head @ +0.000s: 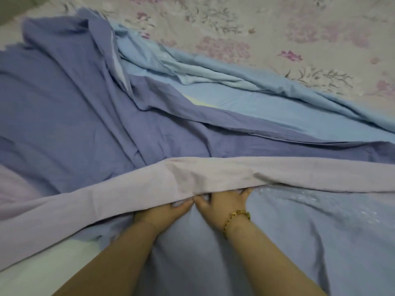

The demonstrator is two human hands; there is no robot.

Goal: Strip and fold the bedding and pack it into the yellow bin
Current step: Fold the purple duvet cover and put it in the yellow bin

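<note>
Head view is showing the left hand (168, 212) and right hand (224, 202) at 6 o'clock gripping the lilac sheet edge (213, 174), while the blue bedding (64, 103) is lying unfolded toward 11 o'clock, so folding seems barely begun.

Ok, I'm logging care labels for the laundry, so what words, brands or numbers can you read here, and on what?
None: no readable text anywhere.
Whitish marks on the pale blue sheet are a blurred pattern, not legible letters.
No tag or print shows on the lilac fold, the floral sheet or the gold bracelet.
</note>
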